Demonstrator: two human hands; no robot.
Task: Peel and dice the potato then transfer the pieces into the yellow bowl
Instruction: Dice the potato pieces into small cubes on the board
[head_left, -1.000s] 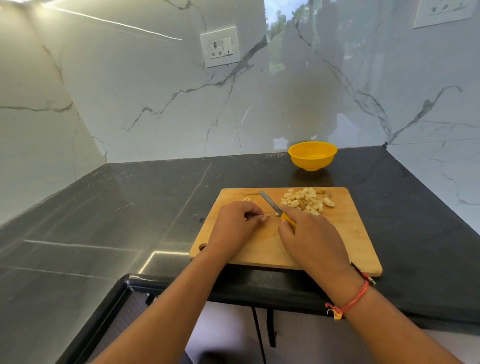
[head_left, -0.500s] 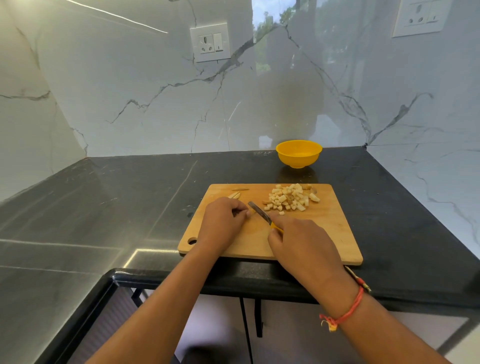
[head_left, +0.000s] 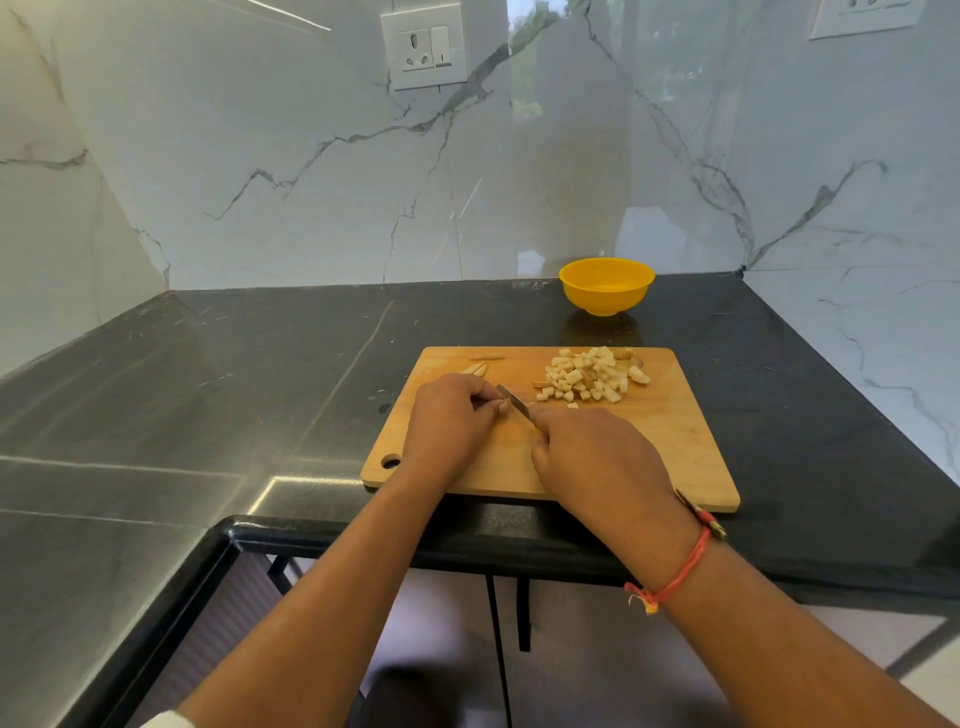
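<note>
A wooden cutting board (head_left: 675, 447) lies on the black counter. A heap of diced potato pieces (head_left: 592, 376) sits at its far right. My right hand (head_left: 597, 462) grips a small knife (head_left: 514, 401) whose blade points to the far left. My left hand (head_left: 449, 423) lies curled on the board just left of the blade, its fingertips pinching a potato piece that they mostly hide. Two potato slivers (head_left: 475, 369) lie beyond my left hand. The yellow bowl (head_left: 607, 285) stands behind the board, near the wall.
The black counter (head_left: 260, 374) stretches left into a corner, with marble walls behind and to the right. Its front edge runs just below the board. A wall socket (head_left: 423, 49) sits high on the back wall.
The view has shifted, so board and bowl sit further right in the picture. My hands stay close together at the board's middle, the knife blade still beside my left fingertips.
</note>
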